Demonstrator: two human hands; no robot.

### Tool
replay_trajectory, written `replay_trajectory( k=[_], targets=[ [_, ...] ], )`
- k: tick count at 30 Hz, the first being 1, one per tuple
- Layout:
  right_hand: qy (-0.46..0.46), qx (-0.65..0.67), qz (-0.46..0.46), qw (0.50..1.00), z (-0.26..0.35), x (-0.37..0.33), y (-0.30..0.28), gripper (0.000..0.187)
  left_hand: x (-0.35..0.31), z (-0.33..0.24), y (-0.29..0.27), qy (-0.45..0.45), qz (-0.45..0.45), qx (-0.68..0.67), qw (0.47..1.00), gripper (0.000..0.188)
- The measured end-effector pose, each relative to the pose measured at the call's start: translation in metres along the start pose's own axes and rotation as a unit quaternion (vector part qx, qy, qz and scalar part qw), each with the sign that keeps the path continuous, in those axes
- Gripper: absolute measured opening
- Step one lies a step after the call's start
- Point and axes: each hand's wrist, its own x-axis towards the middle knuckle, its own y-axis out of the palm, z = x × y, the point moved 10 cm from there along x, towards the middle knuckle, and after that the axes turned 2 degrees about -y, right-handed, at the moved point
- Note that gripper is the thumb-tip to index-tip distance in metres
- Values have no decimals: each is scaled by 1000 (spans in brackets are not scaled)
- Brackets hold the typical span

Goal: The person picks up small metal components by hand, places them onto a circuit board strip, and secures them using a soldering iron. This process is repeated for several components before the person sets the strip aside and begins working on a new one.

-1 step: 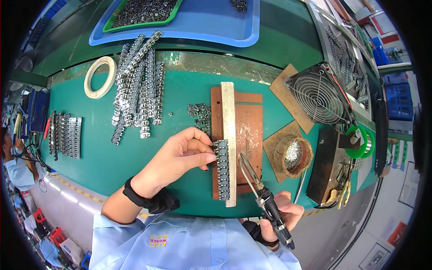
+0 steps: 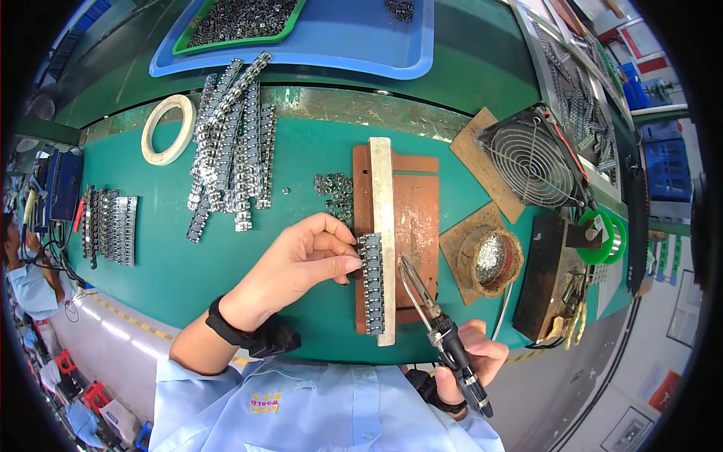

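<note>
My left hand [image 2: 301, 260] is closed in a pinch, thumb and fingertips at the left edge of a strip of small dark circuit boards [image 2: 373, 290]. Anything between the fingertips is too small to make out. The strip lies lengthwise along a pale metal bar [image 2: 382, 188] on a reddish-brown fixture board [image 2: 418, 211]. A soldering iron [image 2: 454, 350] with a black handle and a thin tube beside its tip is gripped in my right hand [image 2: 482, 354]. Its tip points up and left, over the fixture board just right of the bar. Small metal parts [image 2: 335, 192] lie in a loose pile left of the fixture.
Stacked board strips [image 2: 233, 143], a tape roll [image 2: 169, 129] and more strips [image 2: 113, 226] lie leftward. A blue tray [image 2: 354, 45] holds a green tray [image 2: 294, 29] of parts. Rightward stand a fan [image 2: 531, 158], a round cup [image 2: 493, 260] and a solder spool [image 2: 614, 237].
</note>
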Motion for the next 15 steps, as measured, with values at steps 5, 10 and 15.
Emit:
replay_trajectory(
  k=[5,10,15],
  targets=[
    [-10,-8,-4,1000,5,-4,-3,48,-11,-22,-12,48,-32,52,997,13],
    [0,-5,-20,1000,5,-11,-10,48,-25,-8,0,-59,55,186,979,16],
    [6,-2,-24,1000,7,-15,-15,47,-16,-2,17,33,113,261,958,15]
  ],
)
